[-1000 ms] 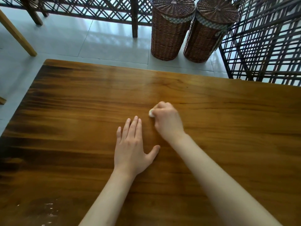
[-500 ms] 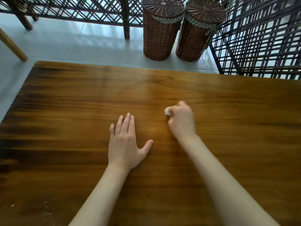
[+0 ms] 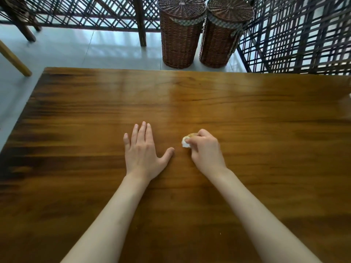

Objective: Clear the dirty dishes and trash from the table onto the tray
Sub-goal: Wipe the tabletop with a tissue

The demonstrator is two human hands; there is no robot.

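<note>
My right hand (image 3: 206, 150) has its fingers curled round a small white wad of tissue (image 3: 185, 142) and holds it against the brown wooden table (image 3: 247, 114) near the middle. Only the wad's left end shows past my fingers. My left hand (image 3: 143, 150) lies flat on the table just left of it, fingers straight and thumb spread, a short gap from the tissue. No tray and no dishes are in view.
Two lidded wicker baskets (image 3: 181, 33) (image 3: 225, 33) stand on the tiled floor beyond the table's far edge. A dark lattice screen (image 3: 296, 35) runs behind and to the right. A wooden leg (image 3: 14, 59) shows at the far left.
My right hand has slid the tissue to the right and a little nearer across the table. My left hand has stayed flat on the table beside it.
</note>
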